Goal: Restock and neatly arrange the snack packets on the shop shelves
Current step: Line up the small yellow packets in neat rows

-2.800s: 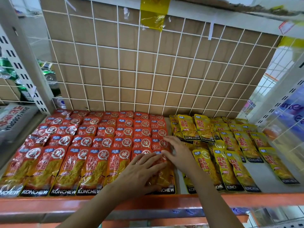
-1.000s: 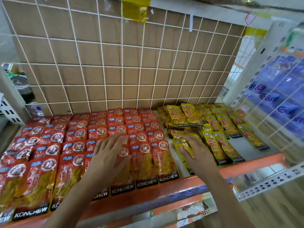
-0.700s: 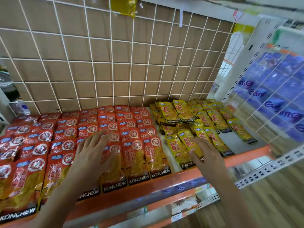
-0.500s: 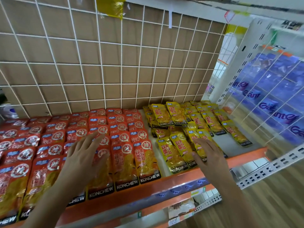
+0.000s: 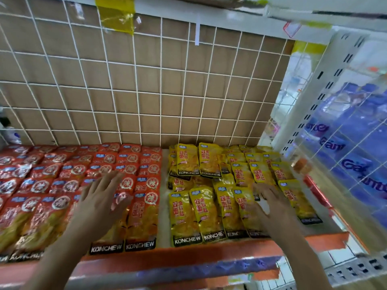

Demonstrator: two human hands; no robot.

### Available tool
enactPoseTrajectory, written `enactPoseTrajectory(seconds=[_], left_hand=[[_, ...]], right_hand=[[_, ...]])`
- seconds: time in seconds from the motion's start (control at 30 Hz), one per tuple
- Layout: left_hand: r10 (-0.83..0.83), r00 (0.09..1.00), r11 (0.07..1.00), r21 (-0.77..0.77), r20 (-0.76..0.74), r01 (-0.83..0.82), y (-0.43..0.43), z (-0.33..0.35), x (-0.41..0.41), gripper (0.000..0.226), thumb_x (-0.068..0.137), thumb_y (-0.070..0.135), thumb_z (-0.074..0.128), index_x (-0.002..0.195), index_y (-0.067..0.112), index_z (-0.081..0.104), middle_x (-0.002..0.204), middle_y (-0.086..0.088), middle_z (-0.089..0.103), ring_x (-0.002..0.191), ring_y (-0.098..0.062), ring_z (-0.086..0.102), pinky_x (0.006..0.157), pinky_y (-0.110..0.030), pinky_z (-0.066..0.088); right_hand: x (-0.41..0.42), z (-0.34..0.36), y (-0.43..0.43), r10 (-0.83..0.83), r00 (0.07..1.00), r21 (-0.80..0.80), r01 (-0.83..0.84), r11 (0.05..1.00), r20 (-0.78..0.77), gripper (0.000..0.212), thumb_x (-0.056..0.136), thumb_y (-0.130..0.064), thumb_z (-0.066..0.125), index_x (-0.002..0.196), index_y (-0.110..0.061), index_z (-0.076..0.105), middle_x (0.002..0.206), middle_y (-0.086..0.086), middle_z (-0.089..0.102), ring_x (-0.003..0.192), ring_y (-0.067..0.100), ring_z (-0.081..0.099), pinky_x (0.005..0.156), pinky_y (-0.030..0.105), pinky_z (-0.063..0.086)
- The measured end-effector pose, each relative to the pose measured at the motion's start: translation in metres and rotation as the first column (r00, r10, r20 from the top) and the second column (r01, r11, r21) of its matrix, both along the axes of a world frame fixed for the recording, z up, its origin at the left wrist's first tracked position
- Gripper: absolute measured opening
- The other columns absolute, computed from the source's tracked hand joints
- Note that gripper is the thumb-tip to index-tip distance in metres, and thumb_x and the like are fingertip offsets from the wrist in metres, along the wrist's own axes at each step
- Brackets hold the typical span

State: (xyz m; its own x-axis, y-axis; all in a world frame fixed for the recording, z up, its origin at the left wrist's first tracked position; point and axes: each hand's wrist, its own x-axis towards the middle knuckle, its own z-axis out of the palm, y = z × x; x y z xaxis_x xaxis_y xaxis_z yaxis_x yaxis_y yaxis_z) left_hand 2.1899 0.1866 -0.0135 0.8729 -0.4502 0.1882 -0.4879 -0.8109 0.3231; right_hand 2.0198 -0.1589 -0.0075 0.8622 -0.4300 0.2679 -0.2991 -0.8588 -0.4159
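The hands have moved apart: left hand (image 5: 100,204) over the red packets (image 5: 142,218), right hand (image 5: 270,206) over the yellow packets (image 5: 184,216), fingers released and flat, gripping nothing, with the front rows now lined along the shelf (image 5: 209,251) edge.

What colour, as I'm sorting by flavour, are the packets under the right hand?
The packets are yellow, with red lettering and a black bottom band; head view.

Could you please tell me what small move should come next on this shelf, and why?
Probably the right hand, open over the yellow packets, should nudge the rightmost yellow packet forward and straight: it lies angled, behind the front row's line. The red packets by the left hand already look even.
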Motion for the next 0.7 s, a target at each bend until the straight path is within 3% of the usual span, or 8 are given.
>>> enactPoseTrajectory(seconds=[0.13, 0.23, 0.3, 0.4, 0.53, 0.7], left_hand=[[0.09, 0.994, 0.995, -0.033, -0.057, -0.092, -0.026, 0.003, -0.016, 0.07, 0.084, 0.06, 0.047, 0.138, 0.016, 0.043, 0.145, -0.006, 0.039, 0.135, -0.032, 0.031, 0.111, -0.048, 0.021], [0.087, 0.995, 0.995, -0.048, -0.051, -0.089, -0.04, -0.001, -0.022, 0.078, 0.077, 0.069, 0.034, 0.136, 0.019, 0.046, 0.14, -0.006, 0.045, 0.129, -0.036, 0.04, 0.105, -0.053, 0.03], [0.099, 0.993, 0.994, -0.044, -0.066, -0.102, -0.047, -0.003, -0.024, 0.081, 0.074, 0.071, 0.026, 0.137, 0.023, 0.044, 0.142, -0.002, 0.043, 0.129, -0.034, 0.039, 0.104, -0.051, 0.031], [0.034, 0.998, 0.997, -0.069, -0.053, -0.038, -0.063, -0.001, -0.024, 0.076, 0.079, 0.069, 0.036, 0.137, 0.021, 0.045, 0.141, -0.001, 0.044, 0.128, -0.032, 0.041, 0.1, -0.051, 0.037], [-0.039, 0.997, 0.993, -0.116, -0.066, 0.031, -0.087, 0.005, -0.016, 0.079, 0.077, 0.066, 0.029, 0.138, 0.018, 0.043, 0.141, -0.002, 0.043, 0.129, -0.026, 0.04, 0.102, -0.042, 0.034], [-0.083, 0.974, 0.954, -0.298, -0.21, 0.017, -0.125, 0.01, 0.007, 0.056, 0.09, 0.044, 0.052, 0.139, 0.019, 0.039, 0.137, -0.003, 0.044, 0.118, -0.022, 0.049, 0.096, -0.035, 0.042]], right_hand=[[0.008, -0.005, -0.024, 0.084, 0.996, 0.025, -0.084, 0.996, 0.011, 0.054, 0.082, -0.052, 0.039, 0.118, -0.017, 0.06, 0.119, 0.002, 0.059, 0.106, 0.028, 0.058, 0.083, 0.046, 0.051], [0.013, -0.009, -0.037, 0.135, 0.99, 0.035, -0.133, 0.99, -0.035, 0.055, 0.087, -0.06, 0.037, 0.126, -0.025, 0.054, 0.128, -0.004, 0.054, 0.114, 0.022, 0.053, 0.09, 0.043, 0.049], [0.017, -0.008, -0.039, 0.15, 0.987, 0.057, -0.147, 0.987, -0.058, 0.052, 0.087, -0.055, 0.043, 0.13, -0.027, 0.05, 0.132, -0.005, 0.05, 0.12, 0.02, 0.048, 0.097, 0.041, 0.044], [0.023, -0.007, -0.04, 0.198, 0.979, 0.08, -0.193, 0.978, -0.055, 0.044, 0.089, -0.039, 0.053, 0.13, -0.025, 0.05, 0.136, -0.007, 0.047, 0.125, 0.017, 0.043, 0.104, 0.036, 0.034], [0.037, -0.006, -0.037, 0.222, 0.973, 0.111, -0.216, 0.97, -0.054, 0.046, 0.089, -0.046, 0.05, 0.128, -0.022, 0.052, 0.135, -0.006, 0.048, 0.125, 0.015, 0.044, 0.104, 0.033, 0.034], [0.066, -0.002, -0.023, 0.258, 0.962, 0.138, -0.245, 0.96, -0.089, 0.047, 0.092, -0.043, 0.048, 0.136, -0.028, 0.041, 0.141, -0.008, 0.041, 0.132, 0.012, 0.035, 0.108, 0.032, 0.03]])
